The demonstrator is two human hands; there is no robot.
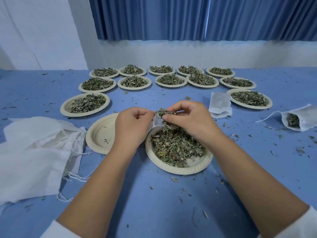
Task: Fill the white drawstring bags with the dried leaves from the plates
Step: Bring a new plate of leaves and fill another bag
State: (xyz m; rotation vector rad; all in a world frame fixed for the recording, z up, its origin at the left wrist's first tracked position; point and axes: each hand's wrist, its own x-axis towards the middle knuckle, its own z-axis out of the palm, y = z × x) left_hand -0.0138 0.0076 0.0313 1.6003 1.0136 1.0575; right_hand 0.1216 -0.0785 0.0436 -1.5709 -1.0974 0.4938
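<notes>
Two bare hands hovered over a round beige paper plate (197, 166) of dried green leaves (175, 146) on a blue tabletop (154, 203): the left hand (132, 127) pinched the rim of a small white cloth drawstring bag (155, 121), mostly hidden behind it, while the right hand (187, 121) clamped a clump of leaves at its mouth with curled fingers; a nearly bare matching plate (99, 133) lay just left

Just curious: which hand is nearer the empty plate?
Left. The left hand, pinching a bag, is beside the empty plate; the right hand, pinching leaves, is farther, over the full plate.
</notes>
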